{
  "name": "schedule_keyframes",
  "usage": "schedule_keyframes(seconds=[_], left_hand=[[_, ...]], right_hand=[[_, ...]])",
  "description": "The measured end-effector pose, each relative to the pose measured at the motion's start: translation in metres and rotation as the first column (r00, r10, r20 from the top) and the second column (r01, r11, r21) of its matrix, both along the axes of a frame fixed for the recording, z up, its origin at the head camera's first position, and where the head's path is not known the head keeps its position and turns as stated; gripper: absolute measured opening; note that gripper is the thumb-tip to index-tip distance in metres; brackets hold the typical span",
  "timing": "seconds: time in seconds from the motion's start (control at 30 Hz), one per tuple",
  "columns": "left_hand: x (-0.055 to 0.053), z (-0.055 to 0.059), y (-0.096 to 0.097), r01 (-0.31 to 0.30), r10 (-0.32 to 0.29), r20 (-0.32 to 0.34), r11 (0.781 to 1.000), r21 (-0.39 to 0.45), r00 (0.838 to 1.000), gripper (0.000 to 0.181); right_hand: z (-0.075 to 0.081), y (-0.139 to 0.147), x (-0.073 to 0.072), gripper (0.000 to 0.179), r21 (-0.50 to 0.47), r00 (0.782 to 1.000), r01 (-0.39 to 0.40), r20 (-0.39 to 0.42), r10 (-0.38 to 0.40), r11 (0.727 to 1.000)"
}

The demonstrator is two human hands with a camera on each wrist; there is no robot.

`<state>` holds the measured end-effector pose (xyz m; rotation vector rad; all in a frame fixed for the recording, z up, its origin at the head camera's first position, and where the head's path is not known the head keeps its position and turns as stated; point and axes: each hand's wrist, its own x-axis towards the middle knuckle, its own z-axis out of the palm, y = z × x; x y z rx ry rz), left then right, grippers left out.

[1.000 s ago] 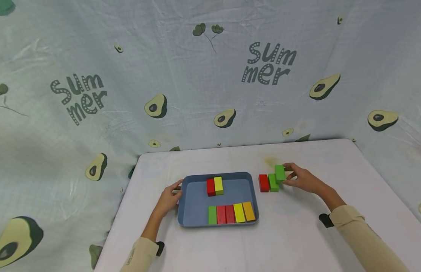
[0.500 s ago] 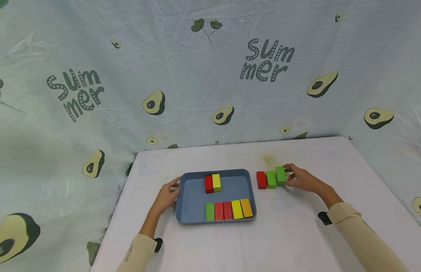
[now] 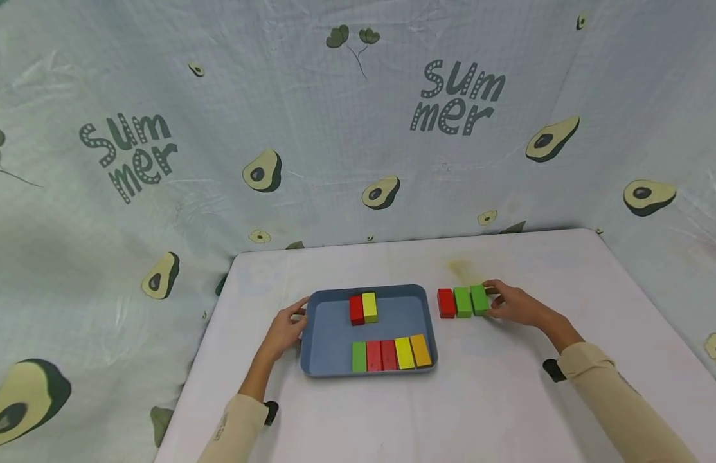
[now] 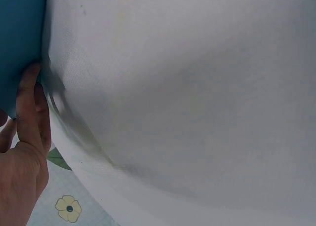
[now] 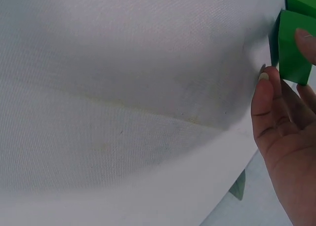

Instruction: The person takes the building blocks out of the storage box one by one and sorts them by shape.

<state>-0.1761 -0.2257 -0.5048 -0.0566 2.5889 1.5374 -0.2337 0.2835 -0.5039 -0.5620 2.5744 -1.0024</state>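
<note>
In the head view, my right hand (image 3: 515, 305) pinches a green block (image 3: 479, 300) at the right end of a short row on the table. To its left stand another green block (image 3: 463, 303) and a red block (image 3: 446, 303). The right wrist view shows thumb and fingers about the pinched block (image 5: 295, 48). My left hand (image 3: 285, 330) rests with its fingertips against the left side of a blue-grey tray (image 3: 330, 337). Close up in the left wrist view, fairly straight fingers (image 4: 28, 107) touch the tray's side (image 4: 22, 33).
Inside the tray, a red block (image 3: 356, 310) and a yellow block (image 3: 369, 308) stand side by side at the back. A front row holds a green block (image 3: 359, 357), red ones, a yellow and an orange block (image 3: 420, 351). A white cloth covers the table (image 3: 358, 418).
The green block in my right hand has come down from above the other green block to the table, just right of it. My left hand has stayed at the tray.
</note>
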Motion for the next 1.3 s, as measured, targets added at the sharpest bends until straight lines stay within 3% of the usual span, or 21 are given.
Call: schedule_keyframes(seconds=[0.73, 0.93, 1.1, 1.3], left_hand=[[-0.001, 0.001, 0.000, -0.009, 0.009, 0.029, 1.000, 0.024, 1.000, 0.050], [0.001, -0.001, 0.000, -0.006, 0.006, 0.023, 1.000, 0.029, 1.000, 0.050], [0.001, -0.001, -0.001, -0.003, 0.002, 0.025, 1.000, 0.027, 1.000, 0.050], [-0.001, 0.001, -0.002, 0.004, -0.005, 0.012, 1.000, 0.015, 1.000, 0.050]], right_hand=[[-0.001, -0.002, -0.002, 0.068, 0.032, 0.999, 0.038, 0.014, -0.038, 0.999], [-0.002, -0.001, 0.002, 0.085, 0.012, 0.999, 0.034, 0.010, -0.034, 0.999], [0.001, -0.001, 0.003, 0.095, 0.039, 0.998, 0.054, -0.027, -0.053, 0.998], [0.008, -0.004, 0.003, 0.088, 0.001, 0.985, 0.113, -0.135, -0.112, 0.994]])
